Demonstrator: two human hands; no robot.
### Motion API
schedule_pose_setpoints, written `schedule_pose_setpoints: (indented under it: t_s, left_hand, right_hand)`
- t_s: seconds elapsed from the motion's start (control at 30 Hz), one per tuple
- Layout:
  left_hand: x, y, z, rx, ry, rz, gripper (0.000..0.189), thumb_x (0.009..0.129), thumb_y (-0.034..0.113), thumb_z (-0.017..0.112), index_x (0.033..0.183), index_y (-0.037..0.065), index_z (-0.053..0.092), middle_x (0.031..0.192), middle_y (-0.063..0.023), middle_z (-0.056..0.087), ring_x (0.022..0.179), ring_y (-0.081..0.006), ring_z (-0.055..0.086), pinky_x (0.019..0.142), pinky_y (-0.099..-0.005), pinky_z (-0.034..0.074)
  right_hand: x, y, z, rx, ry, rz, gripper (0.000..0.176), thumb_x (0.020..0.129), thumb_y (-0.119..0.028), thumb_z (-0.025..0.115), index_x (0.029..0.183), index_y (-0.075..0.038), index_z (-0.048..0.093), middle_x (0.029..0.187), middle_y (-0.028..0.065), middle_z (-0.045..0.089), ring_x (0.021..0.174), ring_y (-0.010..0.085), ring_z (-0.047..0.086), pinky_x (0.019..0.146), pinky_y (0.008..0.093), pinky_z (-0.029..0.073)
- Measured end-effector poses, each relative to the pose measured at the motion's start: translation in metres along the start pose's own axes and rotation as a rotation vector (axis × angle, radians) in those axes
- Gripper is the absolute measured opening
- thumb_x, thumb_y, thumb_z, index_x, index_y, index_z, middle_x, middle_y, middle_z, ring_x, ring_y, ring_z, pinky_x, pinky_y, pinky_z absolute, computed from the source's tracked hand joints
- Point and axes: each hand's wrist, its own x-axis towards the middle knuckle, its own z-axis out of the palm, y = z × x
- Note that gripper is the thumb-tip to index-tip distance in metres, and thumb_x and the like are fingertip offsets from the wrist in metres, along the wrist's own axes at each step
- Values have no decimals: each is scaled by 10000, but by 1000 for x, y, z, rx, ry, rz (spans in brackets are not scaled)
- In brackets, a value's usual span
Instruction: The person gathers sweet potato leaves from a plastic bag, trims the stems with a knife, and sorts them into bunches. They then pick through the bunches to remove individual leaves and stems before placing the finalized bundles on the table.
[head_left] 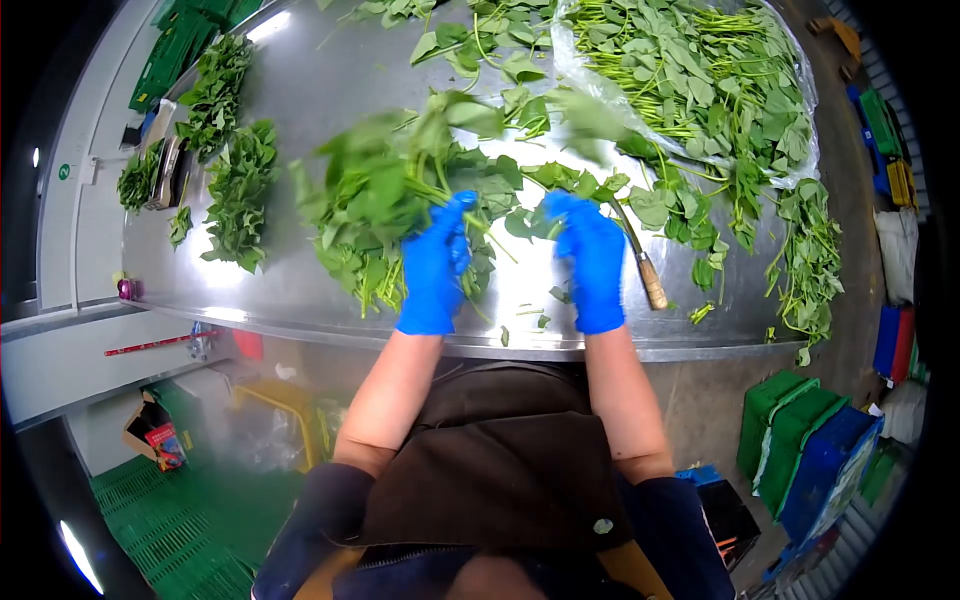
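Both hands wear blue gloves above a steel table [300,90]. My left hand [437,262] is closed around the stems of a bunch of green leafy vegetables [385,190], held above the table near its front edge. My right hand [590,258] is closed too, gripping leafy stems [570,180] that reach up and back; the leaves are blurred. A wooden-handled knife [648,275] lies on the table just right of my right hand.
A big heap of greens on clear plastic [700,70] fills the back right. More loose greens [810,260] trail down the right edge. Sorted bunches [238,190] lie at the left. Green and blue crates [810,450] stand on the floor at the right.
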Motion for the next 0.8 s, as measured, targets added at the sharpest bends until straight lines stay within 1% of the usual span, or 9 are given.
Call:
schedule_pose_setpoints:
  t_s: [0.13,0.2,0.27,0.33,0.47,0.53,0.67,0.73,0.8]
  left_hand:
    - [3,13,-10,-28,-36,24,240,895,210,596,1086,70,640,724,22,473,458,-49,346,400,-212,231]
    - [1,10,-8,-62,-76,16,257,905,218,582,1115,78,631,731,21,473,460,-49,345,405,-213,234]
    - [1,4,-9,-135,-110,30,268,913,226,569,1132,83,624,732,22,473,458,-50,339,407,-214,233]
    - [-3,1,-11,-113,-124,21,283,917,233,562,1150,81,615,727,24,466,463,-47,335,411,-211,234]
    - [-7,12,-21,-63,-84,60,256,926,234,546,1118,84,624,680,36,422,500,-33,335,433,-196,237]
    - [-5,18,-39,241,-26,379,260,931,243,538,1124,87,616,693,39,427,509,-33,335,435,-197,239]
    - [20,65,-96,-260,9,326,307,936,269,524,1166,72,576,724,39,441,578,-60,371,471,-213,281]
    - [22,78,-115,-413,9,246,194,908,280,542,891,90,577,760,-20,442,636,-122,403,487,-255,323]
    - [21,79,-129,-465,-142,214,229,912,269,528,759,101,498,745,-37,427,610,-129,394,473,-255,311]
  right_hand:
    - [22,-19,-16,486,40,267,563,952,-484,398,1295,-41,456,1140,75,583,719,104,540,636,231,447]
    - [14,0,-14,258,-183,423,542,958,-483,375,1265,-53,497,1131,76,593,715,120,560,619,253,467]
    - [-13,8,8,54,-408,247,602,955,-509,350,1232,-1,516,1076,73,629,639,108,559,580,252,460]
    - [-26,11,36,-90,-303,173,380,952,-294,483,1186,-5,560,938,54,664,610,94,552,560,245,454]
    - [-21,6,46,-210,-313,218,193,865,-141,597,999,-21,669,791,44,665,594,78,545,546,230,444]
    - [-14,-12,41,-505,-488,177,146,835,-137,629,899,-30,703,748,42,656,605,72,547,533,230,438]
    - [11,-45,-8,-580,-77,8,162,844,-154,618,943,-61,707,829,96,676,686,126,600,621,272,478]
    - [10,-76,0,-1263,166,-206,397,837,-288,653,1186,-108,600,964,124,670,751,219,620,719,306,494]
    - [8,-52,10,-1199,230,-384,412,827,-311,656,1185,-120,583,932,131,659,768,264,624,726,356,488]
